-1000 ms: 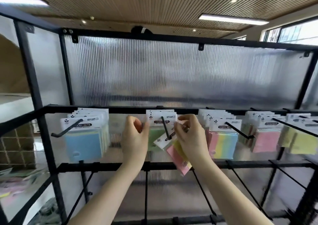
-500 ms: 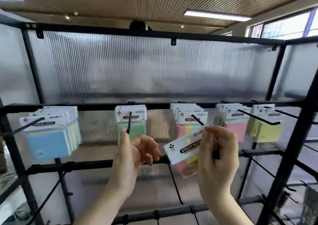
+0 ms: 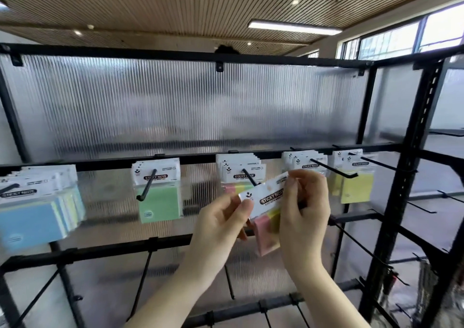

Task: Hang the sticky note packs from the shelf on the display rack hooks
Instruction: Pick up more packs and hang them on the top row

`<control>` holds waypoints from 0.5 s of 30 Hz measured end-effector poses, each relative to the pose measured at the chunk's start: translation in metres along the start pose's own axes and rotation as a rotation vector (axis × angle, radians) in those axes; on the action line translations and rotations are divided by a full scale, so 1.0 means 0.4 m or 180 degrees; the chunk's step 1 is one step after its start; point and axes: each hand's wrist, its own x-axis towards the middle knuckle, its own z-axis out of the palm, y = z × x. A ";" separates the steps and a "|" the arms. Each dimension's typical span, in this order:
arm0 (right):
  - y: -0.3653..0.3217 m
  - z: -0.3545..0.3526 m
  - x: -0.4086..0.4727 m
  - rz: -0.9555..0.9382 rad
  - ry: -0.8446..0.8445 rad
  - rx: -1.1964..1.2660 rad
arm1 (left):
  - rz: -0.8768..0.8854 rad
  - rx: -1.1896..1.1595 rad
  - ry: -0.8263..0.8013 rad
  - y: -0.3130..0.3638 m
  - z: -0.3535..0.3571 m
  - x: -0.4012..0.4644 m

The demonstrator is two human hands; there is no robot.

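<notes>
I hold one sticky note pack (image 3: 267, 203) tilted, with a white header card and pink and yellow-green notes. My left hand (image 3: 221, 229) pinches the card's lower left corner. My right hand (image 3: 305, 217) grips its upper right end. The pack is just in front of the third hook (image 3: 249, 177), where multicoloured packs (image 3: 238, 173) hang. On the same rail hang blue packs (image 3: 35, 209), green packs (image 3: 158, 189), pink packs (image 3: 303, 162) partly behind my right hand, and yellow packs (image 3: 354, 179).
The black display rack (image 3: 406, 182) has a ribbed translucent back panel. Bare hooks (image 3: 356, 242) stick out from the lower rails. A lower cross rail (image 3: 100, 250) runs under the packs. The rack's upright post stands at the right.
The view swung left to right along the rail. The pack moved from the green packs' hook to the third hook. My left hand, free half a second ago, now pinches the card.
</notes>
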 end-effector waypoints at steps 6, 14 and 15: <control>0.008 0.006 0.019 0.0147 -0.0362 -0.0010 | 0.0079 0.0192 0.0451 -0.006 0.024 0.038; 0.033 0.008 0.024 0.0255 -0.0763 -0.0188 | 0.0156 0.0404 0.0655 -0.042 0.011 0.058; 0.035 0.011 0.026 0.0261 -0.0814 -0.0201 | 0.0171 0.0440 0.0679 -0.044 0.008 0.061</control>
